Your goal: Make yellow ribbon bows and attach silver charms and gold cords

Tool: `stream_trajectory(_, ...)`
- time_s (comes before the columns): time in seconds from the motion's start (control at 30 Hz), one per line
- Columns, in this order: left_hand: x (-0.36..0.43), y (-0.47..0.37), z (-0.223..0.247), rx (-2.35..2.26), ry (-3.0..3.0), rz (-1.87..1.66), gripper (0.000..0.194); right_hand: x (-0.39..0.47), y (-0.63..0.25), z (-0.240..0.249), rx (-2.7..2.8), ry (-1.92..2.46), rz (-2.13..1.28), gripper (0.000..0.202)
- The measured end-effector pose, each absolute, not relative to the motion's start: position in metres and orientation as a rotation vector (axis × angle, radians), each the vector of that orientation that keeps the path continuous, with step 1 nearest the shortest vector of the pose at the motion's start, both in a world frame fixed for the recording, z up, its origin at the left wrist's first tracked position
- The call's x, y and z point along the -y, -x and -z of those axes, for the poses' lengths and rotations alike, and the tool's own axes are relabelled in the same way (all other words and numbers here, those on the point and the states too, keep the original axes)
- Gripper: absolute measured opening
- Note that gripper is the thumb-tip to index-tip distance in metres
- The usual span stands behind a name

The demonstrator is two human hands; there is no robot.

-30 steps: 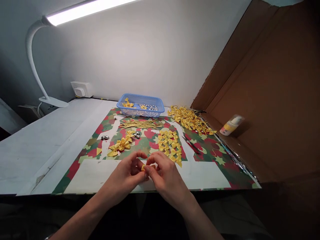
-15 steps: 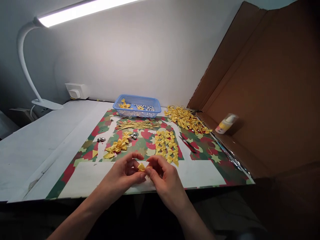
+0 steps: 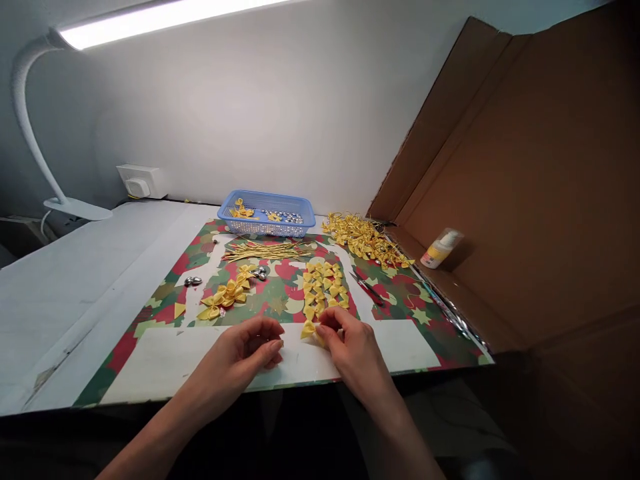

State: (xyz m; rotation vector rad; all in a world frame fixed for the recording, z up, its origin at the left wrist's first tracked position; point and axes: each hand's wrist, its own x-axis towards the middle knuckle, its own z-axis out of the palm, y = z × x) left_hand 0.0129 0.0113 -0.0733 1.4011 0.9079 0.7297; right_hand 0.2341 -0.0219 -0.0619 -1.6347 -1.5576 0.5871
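Note:
Between the thumb and fingers of my right hand (image 3: pixel 353 340) is a yellow ribbon bow (image 3: pixel 310 330), held at the near end of the rows of bows. My left hand (image 3: pixel 250 350) hovers over the white strip (image 3: pixel 165 353), its fingers curled but apart, with nothing between them. Rows of yellow bows (image 3: pixel 325 287) lie just beyond my right hand. A loose cluster of yellow bows (image 3: pixel 227 297) sits beyond my left hand, with silver beads (image 3: pixel 259 273) beside it.
At the back stands a blue basket (image 3: pixel 267 200) holding beads and bows. Gold ties (image 3: pixel 267 251) lie before it. A heap of yellow bows (image 3: pixel 367 239), dark-handled scissors (image 3: pixel 367 289) and a bottle (image 3: pixel 441 250) are on the right. Cardboard (image 3: pixel 525 187) walls that side; a lamp (image 3: pixel 37 127) stands left.
My right hand has carried the bow rightward to the near end of the rows. My left hand has let go of it and drawn a little left. The view has shifted slightly.

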Motion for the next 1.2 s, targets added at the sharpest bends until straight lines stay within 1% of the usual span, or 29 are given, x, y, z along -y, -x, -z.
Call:
stream_trajectory(0.17,-0.012,-0.011,0.076,-0.908,-1.403,-0.723,0.02,0.0,-0.235,0.042,1.655,1.645,-0.467,0.011)
stream_trajectory(0.23,-0.012,-0.012,0.076,-0.906,-1.402,-0.72,0.02,-0.023,-0.237,0.031,1.737,1.648,-0.448,0.013)
stream_trajectory(0.3,-0.011,-0.012,0.074,-0.908,-1.396,-0.721,0.02,-0.052,-0.236,0.023,1.82,1.663,-0.441,0.01)
stream_trajectory(0.33,-0.011,-0.012,0.074,-0.91,-1.391,-0.723,0.019,-0.067,-0.235,0.021,1.86,1.677,-0.435,0.012)
stream_trajectory(0.4,-0.009,-0.012,0.072,-0.909,-1.378,-0.73,0.019,-0.095,-0.231,0.021,1.924,1.72,-0.417,0.024)
stream_trajectory(0.57,-0.006,-0.01,0.071,-0.903,-1.339,-0.766,0.02,-0.135,-0.223,0.038,2.018,1.835,-0.38,0.029)
stream_trajectory(0.8,-0.007,-0.008,0.071,-0.864,-1.312,-0.767,0.02,-0.15,-0.226,0.057,2.062,1.911,-0.316,0.029)
stream_trajectory(0.97,-0.005,-0.007,0.072,-0.841,-1.247,-0.771,0.017,-0.148,-0.228,0.055,2.063,1.913,-0.229,0.031)
stream_trajectory(1.1,-0.005,-0.007,0.074,-0.814,-1.21,-0.8,0.014,-0.132,-0.211,0.042,2.087,1.772,-0.188,0.027)
stream_trajectory(1.2,-0.005,-0.007,0.074,-0.809,-1.186,-0.817,0.012,-0.116,-0.186,0.035,2.186,1.585,-0.273,0.016)
